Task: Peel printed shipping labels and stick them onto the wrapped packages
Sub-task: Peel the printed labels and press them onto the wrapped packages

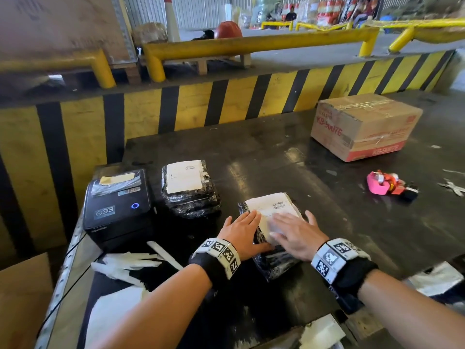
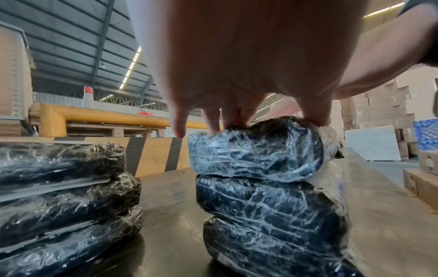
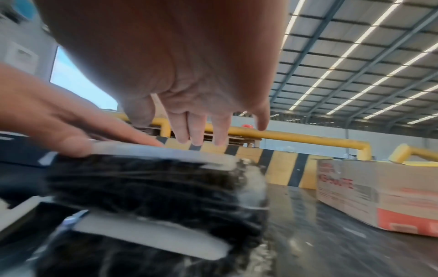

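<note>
A black film-wrapped package lies in front of me with a white shipping label on its top. My left hand lies flat on the package's left side, fingers straight on the label's edge. My right hand lies flat over the label's near part, fingers spread. In the left wrist view my left fingertips touch the top of the wrapped package. The right wrist view is blurred; my right hand hovers just over the label. A second stack of wrapped packages bears its own label.
A black label printer stands at the left. White backing strips lie near it. A taped cardboard box sits at the far right, a pink tape dispenser nearer. A yellow-black striped barrier closes the back.
</note>
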The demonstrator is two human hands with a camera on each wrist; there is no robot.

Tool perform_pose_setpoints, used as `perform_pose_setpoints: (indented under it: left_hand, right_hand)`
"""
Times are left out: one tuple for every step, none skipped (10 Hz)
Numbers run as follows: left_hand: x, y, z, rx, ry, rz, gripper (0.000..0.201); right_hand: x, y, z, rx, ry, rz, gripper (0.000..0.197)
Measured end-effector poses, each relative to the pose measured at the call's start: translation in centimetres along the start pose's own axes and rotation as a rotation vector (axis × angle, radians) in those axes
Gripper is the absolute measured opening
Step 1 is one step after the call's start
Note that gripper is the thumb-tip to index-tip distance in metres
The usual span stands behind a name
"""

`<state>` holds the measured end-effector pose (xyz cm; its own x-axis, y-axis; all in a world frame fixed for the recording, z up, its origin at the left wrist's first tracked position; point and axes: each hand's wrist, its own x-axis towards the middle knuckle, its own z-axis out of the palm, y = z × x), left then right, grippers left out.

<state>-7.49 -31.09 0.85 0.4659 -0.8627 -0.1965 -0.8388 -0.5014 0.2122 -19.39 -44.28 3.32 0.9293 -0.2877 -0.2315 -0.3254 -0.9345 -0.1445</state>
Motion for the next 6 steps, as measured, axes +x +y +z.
perform_pose_setpoints:
  left_hand:
    - [-0.1,-0.2,0.3,-0.019,0.006,-0.007,0.094]
    - [0.0,-0.2,0.3,-0.04,-0.007,-0.008,0.095]
    - [0.1,-0.2,0.2,-0.05,-0.016,-0.008,0.095]
    - [0.1,-0.2,0.2,-0.055,-0.015,-0.008,0.095]
    - [0.0,-0.3,0.3,-0.054,-0.007,-0.01,0.095]
    - [0.1,-0.4,0.4,-0.052,0.016,-0.006,0.092]
  right_hand:
    - [-0.4,-0.2,1.1,0.02,-0.005,-0.007,0.056]
    - [-0.3,1.9,1.2,0.063,0.008,0.086,0.056]
    - [-0.1,3.4,0.7,0.09,0.003,0.145,0.052]
    - [0.2,3.0,0.1,0.079,0.0,0.17,0.052]
    - [-0.1,1.2,0.3,0.059,0.02,0.102,0.054]
    - [-0.9,-0.5,1.6,0.06,0.023,-0.01,0.057]
